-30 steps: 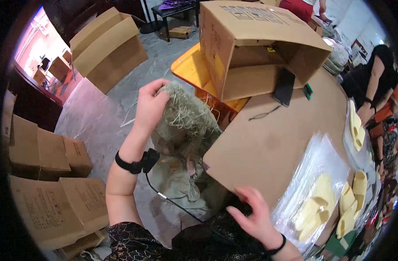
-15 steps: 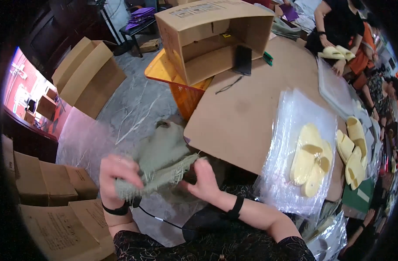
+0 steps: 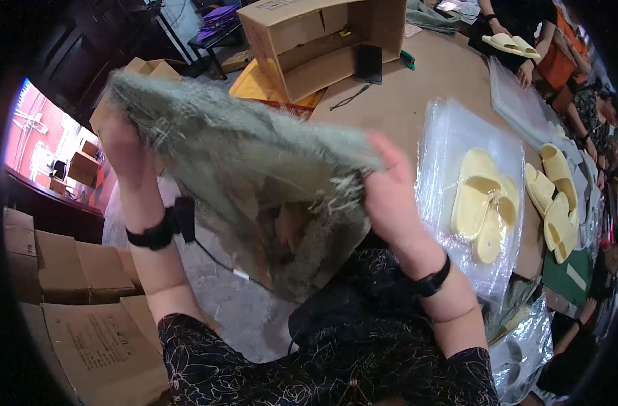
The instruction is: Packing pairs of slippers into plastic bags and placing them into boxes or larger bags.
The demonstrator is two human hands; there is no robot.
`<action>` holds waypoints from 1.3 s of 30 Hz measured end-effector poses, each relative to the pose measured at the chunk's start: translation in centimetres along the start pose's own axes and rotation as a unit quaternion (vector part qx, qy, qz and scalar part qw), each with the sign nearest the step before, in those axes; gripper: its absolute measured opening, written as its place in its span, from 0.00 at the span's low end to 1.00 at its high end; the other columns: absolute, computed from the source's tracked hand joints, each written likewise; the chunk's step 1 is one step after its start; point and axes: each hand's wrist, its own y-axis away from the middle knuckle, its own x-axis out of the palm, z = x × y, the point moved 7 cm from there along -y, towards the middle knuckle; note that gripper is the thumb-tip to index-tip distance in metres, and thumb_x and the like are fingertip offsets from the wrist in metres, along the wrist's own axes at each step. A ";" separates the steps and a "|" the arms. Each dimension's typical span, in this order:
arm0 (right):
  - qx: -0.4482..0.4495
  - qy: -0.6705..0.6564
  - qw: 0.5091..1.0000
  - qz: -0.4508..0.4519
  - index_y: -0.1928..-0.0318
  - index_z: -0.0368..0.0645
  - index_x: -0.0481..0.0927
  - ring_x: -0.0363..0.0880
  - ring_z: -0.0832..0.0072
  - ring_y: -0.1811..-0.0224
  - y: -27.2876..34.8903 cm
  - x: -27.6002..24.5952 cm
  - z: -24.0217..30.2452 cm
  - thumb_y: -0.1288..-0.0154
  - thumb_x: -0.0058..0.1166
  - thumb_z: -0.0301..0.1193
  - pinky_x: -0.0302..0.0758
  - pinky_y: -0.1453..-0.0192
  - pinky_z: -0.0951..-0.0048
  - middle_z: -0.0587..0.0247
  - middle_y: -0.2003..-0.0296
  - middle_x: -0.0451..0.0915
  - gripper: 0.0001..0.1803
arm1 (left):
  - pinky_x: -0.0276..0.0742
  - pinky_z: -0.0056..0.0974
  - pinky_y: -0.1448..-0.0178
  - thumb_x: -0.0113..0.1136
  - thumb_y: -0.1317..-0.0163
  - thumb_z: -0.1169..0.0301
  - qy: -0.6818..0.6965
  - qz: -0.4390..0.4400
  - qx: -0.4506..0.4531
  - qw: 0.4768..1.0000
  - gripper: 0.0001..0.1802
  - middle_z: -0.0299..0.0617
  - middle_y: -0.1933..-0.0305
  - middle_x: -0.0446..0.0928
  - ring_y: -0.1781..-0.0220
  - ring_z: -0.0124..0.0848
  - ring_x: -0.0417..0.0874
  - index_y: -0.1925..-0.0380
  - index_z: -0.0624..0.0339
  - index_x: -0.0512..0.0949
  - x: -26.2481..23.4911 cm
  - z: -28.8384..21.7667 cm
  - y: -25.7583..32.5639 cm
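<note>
A grey-green woven sack (image 3: 255,155) with a frayed rim hangs stretched between my two hands, in front of my body. My left hand (image 3: 123,149) is closed on its upper left edge, blurred and partly behind the cloth. At the other end of the rim, my right hand (image 3: 392,196) grips the edge, with loose threads beside it. Between the hands the rim spans widely, and the lower part droops toward my lap. Whatever the sack may contain cannot be made out.
An open carton (image 3: 329,51) lies on its side beyond, with a black flat object (image 3: 368,64) at its mouth. Right of me, pale yellow slippers (image 3: 478,196) rest on clear plastic bags (image 3: 434,183). Cartons (image 3: 86,338) stand at left. A co-worker's hand (image 3: 525,73) is near slippers.
Both hands have risen and moved apart, lifting the sack and spreading its rim, which was bunched lower down before. My view has shifted slightly too.
</note>
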 end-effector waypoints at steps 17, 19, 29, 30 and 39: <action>0.285 0.201 0.933 0.092 0.47 0.36 0.77 0.80 0.70 0.53 9.6 -10.4 -24.5 0.33 0.53 0.33 0.74 0.47 0.65 0.55 0.57 0.83 0.18 | 0.75 0.36 0.58 0.50 0.44 0.74 -0.321 0.304 -0.222 0.869 0.15 0.43 0.70 0.82 0.64 0.29 0.81 0.60 0.68 0.81 2.8 25.1 9.5; 0.481 -0.141 0.860 -0.097 0.40 0.39 0.73 0.74 0.69 0.42 10.8 -12.8 -29.9 0.32 0.51 0.32 0.69 0.38 0.69 0.55 0.44 0.77 0.21 | 0.74 0.35 0.59 0.50 0.43 0.73 -0.314 0.300 -0.277 0.857 0.14 0.39 0.69 0.81 0.66 0.28 0.79 0.61 0.68 0.81 3.0 27.8 10.0; 0.079 0.679 0.730 0.020 0.42 0.50 0.74 0.69 0.66 0.39 -0.4 -17.7 -25.1 0.29 0.42 0.44 0.65 0.33 0.61 0.63 0.42 0.74 0.21 | 0.75 0.38 0.62 0.53 0.39 0.66 -0.080 0.142 -0.471 0.867 0.13 0.39 0.69 0.80 0.68 0.31 0.81 0.67 0.67 0.80 11.8 33.3 7.9; 0.078 0.675 0.734 0.019 0.42 0.50 0.74 0.69 0.66 0.39 -1.3 -17.7 -25.3 0.29 0.43 0.43 0.65 0.33 0.61 0.63 0.42 0.74 0.21 | 0.76 0.39 0.62 0.53 0.38 0.65 -0.025 0.123 -0.537 0.834 0.14 0.40 0.68 0.81 0.67 0.33 0.82 0.66 0.67 0.79 12.5 33.6 8.3; 0.076 0.629 0.774 -0.014 0.42 0.49 0.74 0.69 0.66 0.40 -7.1 -19.7 -27.1 0.30 0.44 0.42 0.66 0.34 0.62 0.63 0.43 0.74 0.21 | 0.76 0.47 0.39 0.41 0.32 0.68 0.301 0.058 -0.624 0.719 0.18 0.54 0.51 0.79 0.49 0.45 0.82 0.51 0.70 0.72 18.3 37.9 10.7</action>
